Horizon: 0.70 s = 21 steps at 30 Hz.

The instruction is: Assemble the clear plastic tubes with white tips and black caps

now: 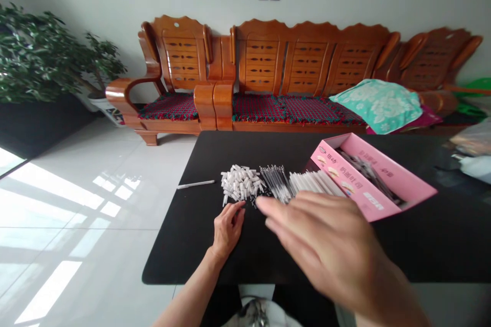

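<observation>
My left hand [227, 227] rests on the black table [184, 245], fingers loosely together, fingertips touching the near edge of a heap of small white caps [241, 184]. My right hand [326, 250] hovers close to the camera, blurred, fingers stretched out and apart, holding nothing; its fingertips point toward a bundle of thin clear refills [274, 181]. A row of white pen barrels [316, 183] lies just behind that hand. One white pen [195, 184] lies alone to the left of the caps.
An open pink box [374, 176] with dark contents stands at the right of the table. Behind it are wooden chairs and a bench [268, 76] with red cushions, a teal cloth [378, 104], and a plant [42, 56] at left. White tiled floor lies left.
</observation>
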Motion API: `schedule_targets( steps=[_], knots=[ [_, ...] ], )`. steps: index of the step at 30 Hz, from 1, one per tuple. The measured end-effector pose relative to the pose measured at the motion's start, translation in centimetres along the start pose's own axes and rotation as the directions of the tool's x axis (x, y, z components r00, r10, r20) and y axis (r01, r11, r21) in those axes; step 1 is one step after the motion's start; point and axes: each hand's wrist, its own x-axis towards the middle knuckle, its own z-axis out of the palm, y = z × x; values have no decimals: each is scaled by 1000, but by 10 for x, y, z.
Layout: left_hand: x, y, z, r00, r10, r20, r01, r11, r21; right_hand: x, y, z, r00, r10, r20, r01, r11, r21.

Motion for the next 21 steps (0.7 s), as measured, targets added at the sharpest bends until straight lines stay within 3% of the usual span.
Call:
schedule_targets(
  steps=[2,3,5,7,9,11,16,21],
  knots=[
    [0,0,0,1000,-18,13,18,1000,2,-3,50,12,975,220,26,-204,936,-286],
    [0,0,0,999,-26,19,26,1000,3,-9,79,18,926,377,-5,-343,838,-425],
    [0,0,1,999,-35,31,35,999,-1,-22,134,22,793,606,-69,-503,586,-635],
    [1,0,3,998,-33,44,34,999,-9,-37,176,22,678,728,-103,-550,409,-729],
    [2,0,3,998,-31,51,32,999,-15,-48,200,20,621,779,-86,-545,350,-762],
    [2,0,3,998,-29,51,30,999,-13,-55,210,22,595,801,-66,-527,327,-784],
    [2,3,3,996,-41,74,41,999,-2,-58,214,33,612,790,-43,-493,338,-802],
    [8,10,13,974,-28,225,30,1000,-7,-52,217,35,624,775,-100,-541,337,-770]
  ],
)
